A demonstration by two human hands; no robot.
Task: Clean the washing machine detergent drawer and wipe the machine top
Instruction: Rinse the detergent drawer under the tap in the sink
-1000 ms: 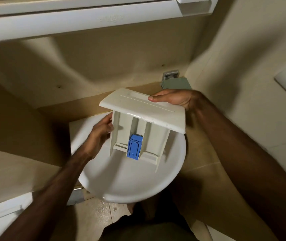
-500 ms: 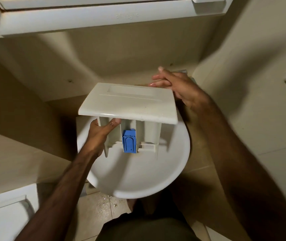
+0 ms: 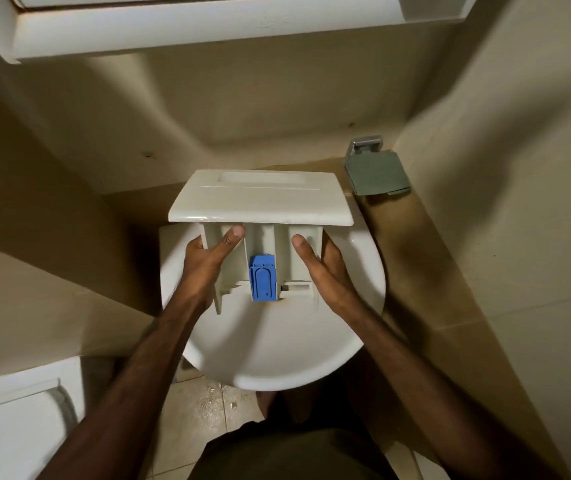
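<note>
Head view, left hand (image 3: 204, 268) and right hand (image 3: 325, 271) gripping detergent drawer (image 3: 260, 199) over sink (image 3: 277, 351)

Faint embossed lettering on the white cabinet (image 3: 208, 26) is unreadable.

Your two hands hold the drawer from both sides.

Your left hand (image 3: 208, 261) is on the left side of the detergent drawer (image 3: 263, 237). Its thumb lies inside, pointing up, and the other fingers curl round the outer wall, out of sight. Your right hand (image 3: 325, 271) is on the right side in the same way, with the thumb inside and the fingers behind the right wall. Both palms face each other. Both wrists are nearly straight. Your bare arms come up from the bottom corners and draw closer together as they reach the hands.
</note>
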